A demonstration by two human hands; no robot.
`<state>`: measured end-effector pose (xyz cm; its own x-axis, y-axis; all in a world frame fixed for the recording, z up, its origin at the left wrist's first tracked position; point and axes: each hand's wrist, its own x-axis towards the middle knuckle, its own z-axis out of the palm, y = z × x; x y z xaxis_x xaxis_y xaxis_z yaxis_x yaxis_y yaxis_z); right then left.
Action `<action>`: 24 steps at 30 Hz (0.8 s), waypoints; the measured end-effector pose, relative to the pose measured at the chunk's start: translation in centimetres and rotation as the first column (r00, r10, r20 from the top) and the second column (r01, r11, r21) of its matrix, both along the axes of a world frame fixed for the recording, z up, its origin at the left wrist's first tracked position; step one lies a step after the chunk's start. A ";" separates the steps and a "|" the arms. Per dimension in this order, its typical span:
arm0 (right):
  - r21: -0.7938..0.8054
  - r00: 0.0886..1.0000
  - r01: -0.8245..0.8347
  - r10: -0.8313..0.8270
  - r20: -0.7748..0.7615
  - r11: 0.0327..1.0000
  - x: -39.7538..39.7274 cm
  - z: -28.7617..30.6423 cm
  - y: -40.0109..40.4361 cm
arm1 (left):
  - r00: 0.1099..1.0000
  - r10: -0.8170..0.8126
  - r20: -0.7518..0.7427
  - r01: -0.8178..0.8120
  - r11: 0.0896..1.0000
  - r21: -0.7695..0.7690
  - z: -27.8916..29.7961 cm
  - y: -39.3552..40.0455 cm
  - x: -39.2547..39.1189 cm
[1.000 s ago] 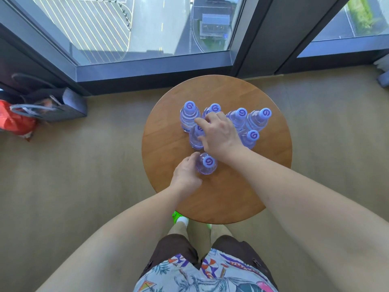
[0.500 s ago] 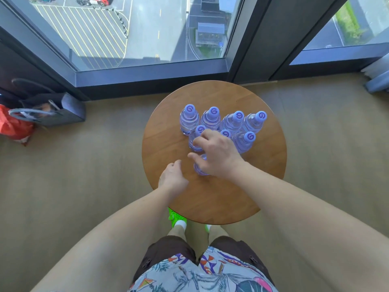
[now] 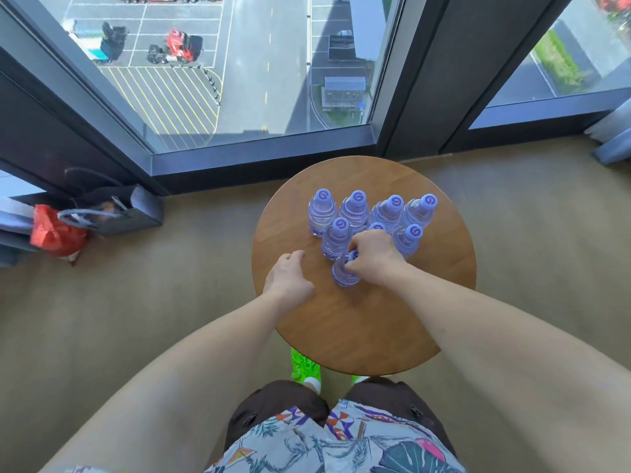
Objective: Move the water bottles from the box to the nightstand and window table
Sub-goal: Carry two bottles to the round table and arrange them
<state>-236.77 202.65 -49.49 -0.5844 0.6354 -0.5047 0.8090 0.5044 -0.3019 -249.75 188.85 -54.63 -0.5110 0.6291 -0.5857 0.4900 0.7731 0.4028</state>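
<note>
Eight water bottles (image 3: 354,209) stand on the round worktop (image 3: 375,322); right grip (image 3: 374,256) pinches the nearest bottle (image 3: 345,274), left grip (image 3: 288,278) hangs released.

We seem to stand in a high-rise room, a hotel room or a flat; we cannot tell which. Floor-to-ceiling windows (image 3: 259,63) in dark frames (image 3: 423,73) meet at a corner, and far below through the glass we see a marked car park with a red truck (image 3: 179,46), a road and a low building. Indoors, beige carpet (image 3: 164,285) runs up to the glass. A small round wooden surface (image 3: 368,329) stands by the window, and bags (image 3: 102,213) lie on the floor at the left.
</note>
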 end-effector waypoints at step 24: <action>0.128 0.989 -0.060 0.076 -0.124 0.990 -2.3 8.1 2.2 | 0.985 0.091 -0.148 -0.069 0.987 0.147 7.8 1.8 -0.4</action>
<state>-239.08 204.84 -41.36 -0.6834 0.6444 -0.3429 0.7299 0.5968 -0.3332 -250.11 190.63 -46.83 -0.6398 0.6533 -0.4047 0.4933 0.7529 0.4356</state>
